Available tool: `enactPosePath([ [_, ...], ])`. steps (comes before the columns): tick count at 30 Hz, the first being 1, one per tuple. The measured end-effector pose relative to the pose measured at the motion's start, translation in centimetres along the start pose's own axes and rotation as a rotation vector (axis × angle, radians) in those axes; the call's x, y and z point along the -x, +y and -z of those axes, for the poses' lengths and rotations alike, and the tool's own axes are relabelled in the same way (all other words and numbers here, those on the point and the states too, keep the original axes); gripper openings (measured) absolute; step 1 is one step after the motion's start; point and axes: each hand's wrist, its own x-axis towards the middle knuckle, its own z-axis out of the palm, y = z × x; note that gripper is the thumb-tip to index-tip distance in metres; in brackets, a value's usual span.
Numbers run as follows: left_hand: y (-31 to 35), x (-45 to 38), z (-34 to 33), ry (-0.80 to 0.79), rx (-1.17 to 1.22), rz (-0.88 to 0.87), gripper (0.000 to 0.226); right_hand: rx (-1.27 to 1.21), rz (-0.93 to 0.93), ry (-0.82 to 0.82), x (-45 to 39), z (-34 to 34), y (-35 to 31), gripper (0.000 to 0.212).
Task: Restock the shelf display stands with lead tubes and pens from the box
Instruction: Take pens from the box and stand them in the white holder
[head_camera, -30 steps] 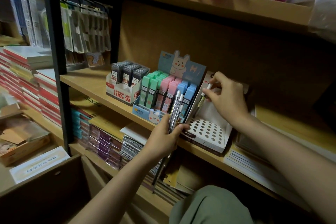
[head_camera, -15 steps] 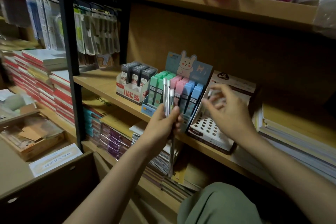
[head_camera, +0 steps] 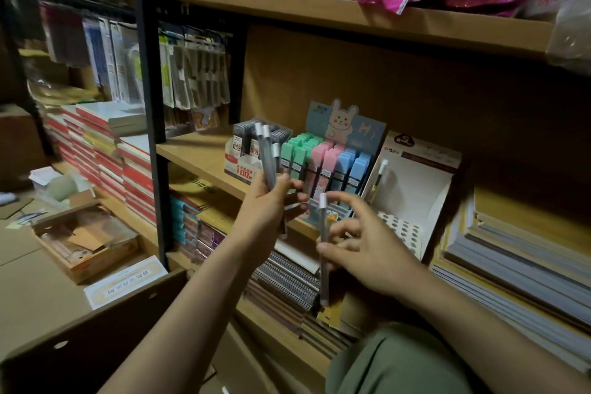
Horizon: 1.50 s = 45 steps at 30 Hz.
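A: Pens (head_camera: 268, 157): bundle upright at frame centre, left hand (head_camera: 267, 205) curled round it.
B: Right hand (head_camera: 364, 245)?
A: Pinching one pen (head_camera: 323, 233), just right of the bundle.
B: Stand (head_camera: 412, 201)?
A: White, centre-right on the shelf (head_camera: 195, 153). One pen standing in it.

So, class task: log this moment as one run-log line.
left hand: grips grey pens | right hand: pinches one pen | white holed stand: one pen
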Motion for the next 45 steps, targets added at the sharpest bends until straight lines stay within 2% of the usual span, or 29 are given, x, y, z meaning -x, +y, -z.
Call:
enactPosePath([
  [2, -0.1, 0.3, 0.7, 0.023, -0.118, 0.005, 0.01, -0.051, 0.001, 0.055, -0.1, 1.5, -0.1, 0.082],
  [6, -1.6, 1.9, 0.1, -0.137, -0.314, 0.068, 0.012, -0.085, 0.032, 0.113, -0.7, 3.7, -0.8, 0.075],
  [8, -2.2, 2.6, -0.8, -0.203, -0.354, 0.09, 0.016, -0.028, 0.071, 0.173, -1.0, 4.2, -1.1, 0.073],
  [11, -2.8, 3.2, -2.1, -0.291, -0.374, 0.1, 0.02, 0.049, 0.121, 0.27, -1.9, 4.8, -1.3, 0.082],
  [16, -2.9, 3.1, -3.4, -0.283, -0.368, 0.065, 0.016, 0.072, 0.096, 0.304, -2.8, 4.8, -1.1, 0.078],
  [18, -2.8, 3.0, -3.6, -0.294, -0.318, 0.088, 0.017, 0.036, 0.084, 0.294, -3.2, 5.3, -1.2, 0.065],
  [21, -2.7, 2.7, -3.4, -0.337, -0.246, 0.121, 0.02, -0.039, 0.079, 0.277, -4.1, 7.0, -2.0, 0.034],
  [23, -2.7, 2.5, -3.5, -0.367, -0.231, 0.13, 0.021, -0.046, 0.11, 0.222, -4.7, 8.1, -2.6, 0.028],
  [25, -3.2, 2.1, -3.6, -0.335, -0.273, 0.12, 0.022, -0.031, 0.165, 0.208, -5.2, 9.0, -3.1, 0.029],
  [28, -4.8, 1.2, -3.5, -0.198, -0.455, 0.036, 0.019, 0.128, 0.245, 0.313, -6.1, 10.7, -3.2, 0.03],
  [33, -7.3, -0.2, -2.9, -0.148, -0.571, -0.004, 0.017, 0.38, 0.215, 0.389, -7.8, 11.5, -0.8, 0.024],
  [38, -8.4, -0.8, -2.9, -0.152, -0.577, 0.026, 0.011, 0.403, 0.194, 0.446, -8.3, 11.4, 1.4, 0.023],
  [45, -8.4, -0.9, -3.1, -0.141, -0.589, 0.026, 0.015, 0.325, 0.285, 0.518, -6.8, 10.3, 2.2, 0.027],
])
